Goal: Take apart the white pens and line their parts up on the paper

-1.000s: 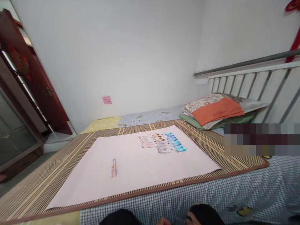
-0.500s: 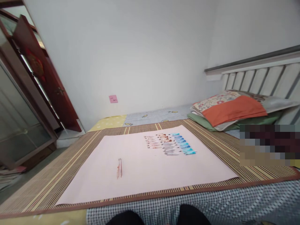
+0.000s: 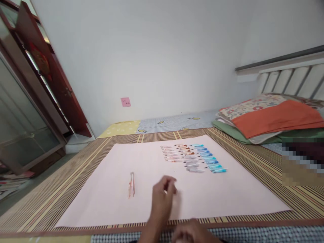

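My left hand (image 3: 163,194) reaches over the front middle of a large pale pink sheet (image 3: 101,189). Its fingers are curled, the thumb close to the index finger, and I see nothing between them. Low at the front edge, my right hand (image 3: 192,232) is bent at the wrist and smeared, its fingers partly out of frame. Left of my left hand lie a few slim pens (image 3: 131,185), pale with reddish parts. Beyond my hands, several pens are set in columns: pinkish pens (image 3: 173,157), brown pens (image 3: 183,148), grey pens (image 3: 193,164) and blue pens (image 3: 209,158).
The sheet lies on a striped woven mat (image 3: 83,182) over a bed with checked cloth (image 3: 265,234). A stack of pillows (image 3: 275,116) sits at the right, before a white radiator (image 3: 291,79). A pink note (image 3: 126,102) is on the wall; a red door (image 3: 54,74) stands left.
Both hands have come into view from below, the left one reaching farther over the sheet. The camera has shifted a little. The pens look the same in their places.
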A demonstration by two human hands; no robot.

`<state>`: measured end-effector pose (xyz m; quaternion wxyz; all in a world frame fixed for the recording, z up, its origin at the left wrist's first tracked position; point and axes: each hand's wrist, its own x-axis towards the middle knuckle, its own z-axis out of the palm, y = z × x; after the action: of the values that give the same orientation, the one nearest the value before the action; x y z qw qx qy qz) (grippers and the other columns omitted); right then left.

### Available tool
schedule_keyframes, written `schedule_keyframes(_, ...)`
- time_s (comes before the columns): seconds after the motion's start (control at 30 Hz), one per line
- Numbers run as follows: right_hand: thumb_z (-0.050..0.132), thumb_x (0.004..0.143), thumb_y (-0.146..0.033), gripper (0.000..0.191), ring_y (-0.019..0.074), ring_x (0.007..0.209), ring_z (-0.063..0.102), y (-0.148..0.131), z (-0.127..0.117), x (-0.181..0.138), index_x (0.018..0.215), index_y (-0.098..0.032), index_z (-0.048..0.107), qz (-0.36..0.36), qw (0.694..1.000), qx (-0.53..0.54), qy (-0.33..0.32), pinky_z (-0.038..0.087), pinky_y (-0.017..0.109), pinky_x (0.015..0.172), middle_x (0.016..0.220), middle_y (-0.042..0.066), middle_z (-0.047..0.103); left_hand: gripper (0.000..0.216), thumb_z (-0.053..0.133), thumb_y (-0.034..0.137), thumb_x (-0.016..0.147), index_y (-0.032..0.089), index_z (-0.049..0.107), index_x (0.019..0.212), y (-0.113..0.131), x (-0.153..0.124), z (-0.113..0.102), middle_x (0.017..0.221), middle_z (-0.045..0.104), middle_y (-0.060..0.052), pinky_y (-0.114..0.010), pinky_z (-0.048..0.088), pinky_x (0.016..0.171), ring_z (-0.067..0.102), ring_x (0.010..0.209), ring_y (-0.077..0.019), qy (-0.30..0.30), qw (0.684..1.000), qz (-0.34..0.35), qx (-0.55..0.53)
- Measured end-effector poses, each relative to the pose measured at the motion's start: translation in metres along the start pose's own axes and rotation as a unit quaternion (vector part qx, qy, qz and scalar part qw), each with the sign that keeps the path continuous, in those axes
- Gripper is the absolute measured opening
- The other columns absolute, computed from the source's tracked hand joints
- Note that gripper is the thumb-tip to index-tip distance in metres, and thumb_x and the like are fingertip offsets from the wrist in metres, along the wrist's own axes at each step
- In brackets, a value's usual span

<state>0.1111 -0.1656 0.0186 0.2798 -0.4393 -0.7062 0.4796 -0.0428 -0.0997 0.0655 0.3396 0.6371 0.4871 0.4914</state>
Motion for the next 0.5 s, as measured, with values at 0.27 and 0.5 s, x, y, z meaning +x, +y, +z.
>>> schedule_keyframes(0.27,0.051,0.09,-0.033,0.02,0.0173,0.069,0.061,0.006,-0.009,0.081,0.083,-0.02,0.065,-0.026,0.988,0.029,0.151,0.045,0.026,0.064,0.073,0.001,0.065,0.025,0.054,0.034,0.088,0.014,0.062,0.101,-0.091,0.055,-0.13,0.114,0.062,-0.021,-0.043,0.048,0.077,0.067,0.088,-0.0324,0.148,0.89,-0.215,0.374)
schedule_keyframes(0.5,0.046,0.092,-0.026,0.02,0.0206,0.081,0.064,0.039,-0.02,0.098,0.09,-0.02,0.065,-0.028,0.961,-0.13,0.241,0.046,0.031,0.074,0.09,0.007,0.069,0.013,0.061,0.032,0.085,0.019,0.058,0.088,-0.116,0.054,-0.132,0.095,0.069,-0.013,-0.034,0.048,0.074,0.069,0.084,-0.0269,0.092,0.87,-0.241,0.419)
